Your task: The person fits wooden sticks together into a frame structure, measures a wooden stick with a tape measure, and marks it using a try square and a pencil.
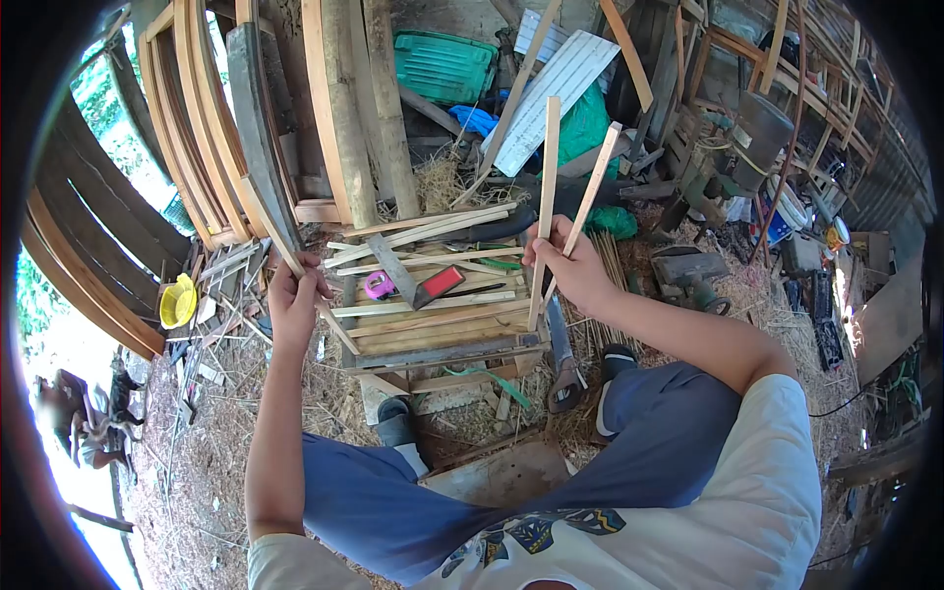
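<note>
My left hand (pixel 295 295) is closed round a long thin wood strip (pixel 264 214) that slants down toward the low slatted bench. My right hand (pixel 568 264) grips two wood strips (pixel 549 167), their tops spread apart in a narrow V. Between my hands, the bench (pixel 433 339) carries a pink tape measure (pixel 380 285), a try square (pixel 393 270) with a red-faced block (pixel 440 282), a dark pencil-like stick (pixel 480 292) and several loose strips (pixel 433 230). Green-handled pliers (pixel 500 263) lie near its right side.
A saw (pixel 560 344) leans at the bench's right side. Yellow basin (pixel 178 301) sits at the left. Tall planks (pixel 329 108), a green crate (pixel 444 67) and a white panel (pixel 556 98) stand behind. Wood shavings cover the ground.
</note>
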`<action>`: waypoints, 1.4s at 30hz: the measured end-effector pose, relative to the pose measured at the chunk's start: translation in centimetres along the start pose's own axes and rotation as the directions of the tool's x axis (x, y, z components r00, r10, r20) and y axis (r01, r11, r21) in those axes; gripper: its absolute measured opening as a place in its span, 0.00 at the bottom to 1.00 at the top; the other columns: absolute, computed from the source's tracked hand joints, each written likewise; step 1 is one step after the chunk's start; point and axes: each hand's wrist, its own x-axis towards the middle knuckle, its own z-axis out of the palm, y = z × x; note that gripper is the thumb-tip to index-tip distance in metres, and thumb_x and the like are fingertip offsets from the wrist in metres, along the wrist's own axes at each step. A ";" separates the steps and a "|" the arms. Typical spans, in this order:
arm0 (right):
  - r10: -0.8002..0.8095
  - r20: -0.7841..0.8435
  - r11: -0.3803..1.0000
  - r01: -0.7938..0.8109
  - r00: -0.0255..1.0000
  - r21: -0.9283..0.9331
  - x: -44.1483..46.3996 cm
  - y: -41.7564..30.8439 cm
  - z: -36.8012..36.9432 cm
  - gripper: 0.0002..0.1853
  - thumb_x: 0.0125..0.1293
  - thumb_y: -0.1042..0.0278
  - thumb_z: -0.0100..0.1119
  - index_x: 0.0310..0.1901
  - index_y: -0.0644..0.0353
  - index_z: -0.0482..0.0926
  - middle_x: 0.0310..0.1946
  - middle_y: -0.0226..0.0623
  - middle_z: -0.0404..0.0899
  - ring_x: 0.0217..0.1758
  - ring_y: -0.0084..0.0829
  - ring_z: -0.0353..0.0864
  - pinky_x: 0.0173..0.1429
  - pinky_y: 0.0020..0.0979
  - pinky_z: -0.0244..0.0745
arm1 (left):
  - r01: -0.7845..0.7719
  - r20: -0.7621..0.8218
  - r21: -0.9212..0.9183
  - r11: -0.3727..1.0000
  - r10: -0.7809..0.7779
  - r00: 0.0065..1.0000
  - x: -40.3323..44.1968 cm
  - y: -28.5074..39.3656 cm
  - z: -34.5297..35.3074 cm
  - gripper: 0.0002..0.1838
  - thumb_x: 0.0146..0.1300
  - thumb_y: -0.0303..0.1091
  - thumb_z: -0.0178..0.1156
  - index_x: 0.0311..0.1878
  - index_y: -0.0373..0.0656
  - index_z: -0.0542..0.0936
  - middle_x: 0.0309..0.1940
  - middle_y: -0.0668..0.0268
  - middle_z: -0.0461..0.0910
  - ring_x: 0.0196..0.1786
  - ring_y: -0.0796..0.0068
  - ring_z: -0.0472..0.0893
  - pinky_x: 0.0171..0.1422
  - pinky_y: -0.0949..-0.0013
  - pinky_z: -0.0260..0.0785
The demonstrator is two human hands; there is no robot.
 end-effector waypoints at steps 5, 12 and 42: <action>-0.027 0.003 1.000 0.027 1.000 0.014 0.1 0.5 -0.2 0.08 0.80 0.73 0.52 0.55 0.62 0.73 0.39 0.32 0.80 0.45 0.23 0.82 0.55 0.30 0.77 | -0.017 -0.005 -0.005 1.000 0.016 1.000 0.0 -0.1 0.1 0.10 0.73 0.24 0.50 0.52 0.35 0.76 0.29 0.67 0.78 0.30 0.79 0.78 0.38 0.73 0.71; -0.017 -0.035 0.999 0.018 0.999 0.026 0.0 0.3 -0.1 0.06 0.80 0.74 0.52 0.54 0.61 0.73 0.40 0.30 0.78 0.44 0.23 0.81 0.56 0.32 0.79 | -0.001 -0.059 0.021 1.000 0.002 0.998 -0.2 -0.5 0.0 0.08 0.73 0.24 0.50 0.51 0.36 0.76 0.27 0.67 0.77 0.29 0.79 0.78 0.36 0.73 0.72; -0.040 -0.008 0.994 0.039 0.999 -0.097 0.1 0.6 -0.5 0.08 0.78 0.80 0.50 0.54 0.59 0.71 0.41 0.31 0.77 0.44 0.23 0.82 0.55 0.34 0.84 | -0.051 -0.033 0.105 0.993 0.055 0.998 -0.5 0.2 0.1 0.14 0.75 0.21 0.45 0.59 0.32 0.72 0.34 0.62 0.80 0.34 0.74 0.85 0.42 0.70 0.79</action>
